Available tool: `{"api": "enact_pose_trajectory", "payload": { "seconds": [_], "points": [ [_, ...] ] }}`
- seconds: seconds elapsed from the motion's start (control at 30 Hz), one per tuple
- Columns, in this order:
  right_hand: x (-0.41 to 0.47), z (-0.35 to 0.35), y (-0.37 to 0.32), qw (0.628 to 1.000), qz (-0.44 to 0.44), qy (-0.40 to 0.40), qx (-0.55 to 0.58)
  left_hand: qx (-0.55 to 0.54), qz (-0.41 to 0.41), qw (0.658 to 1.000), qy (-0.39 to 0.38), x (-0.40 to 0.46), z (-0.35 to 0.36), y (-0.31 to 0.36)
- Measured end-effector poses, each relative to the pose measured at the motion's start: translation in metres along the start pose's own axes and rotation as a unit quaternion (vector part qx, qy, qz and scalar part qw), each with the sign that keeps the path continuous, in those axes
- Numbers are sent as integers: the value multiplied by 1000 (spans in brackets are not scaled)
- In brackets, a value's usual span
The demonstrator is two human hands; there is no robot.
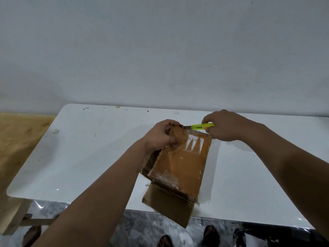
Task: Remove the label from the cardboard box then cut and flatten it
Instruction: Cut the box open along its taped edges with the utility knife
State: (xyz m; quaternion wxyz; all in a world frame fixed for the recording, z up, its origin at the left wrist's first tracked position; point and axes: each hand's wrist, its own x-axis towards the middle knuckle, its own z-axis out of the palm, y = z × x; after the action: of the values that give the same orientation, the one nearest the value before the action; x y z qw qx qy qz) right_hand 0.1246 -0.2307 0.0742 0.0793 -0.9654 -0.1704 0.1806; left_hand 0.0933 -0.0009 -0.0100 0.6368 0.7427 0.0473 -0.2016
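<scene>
A brown cardboard box (179, 164), covered in shiny clear tape, lies on the white table (89, 148) with one flap hanging over the near edge. My left hand (161, 135) grips the box's far left corner and a piece of peeled tape or flap. My right hand (226, 126) holds a yellow-green utility knife (202, 126). Its blade points left and touches the box's far top edge, close to my left fingers. No label is visible on the upper face.
A grey wall stands right behind the table. A wooden surface (19, 139) adjoins the table on the left. Below the near edge are a marbled floor and feet in sandals (211, 235).
</scene>
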Motion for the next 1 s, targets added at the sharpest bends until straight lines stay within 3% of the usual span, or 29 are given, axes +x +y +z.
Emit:
{"api": "enact_pose_trajectory", "payload": {
  "seconds": [0.43,0.67,0.77,0.83,1.0],
  "points": [
    [-4,-3,-8,995,20,-11,-95,17,-11,1000,-8,-2,-2,4],
    [-19,-16,13,986,91,-100,-102,47,-15,999,-5,-3,-2,4],
    [-22,-2,30,984,105,-141,-29,55,-17,998,7,-4,-9,2],
    [-26,2,38,979,115,-146,83,58,-17,998,9,-5,-10,2],
    [-30,19,56,939,103,-52,324,99,-11,995,22,-6,-7,-2]
  ]
}}
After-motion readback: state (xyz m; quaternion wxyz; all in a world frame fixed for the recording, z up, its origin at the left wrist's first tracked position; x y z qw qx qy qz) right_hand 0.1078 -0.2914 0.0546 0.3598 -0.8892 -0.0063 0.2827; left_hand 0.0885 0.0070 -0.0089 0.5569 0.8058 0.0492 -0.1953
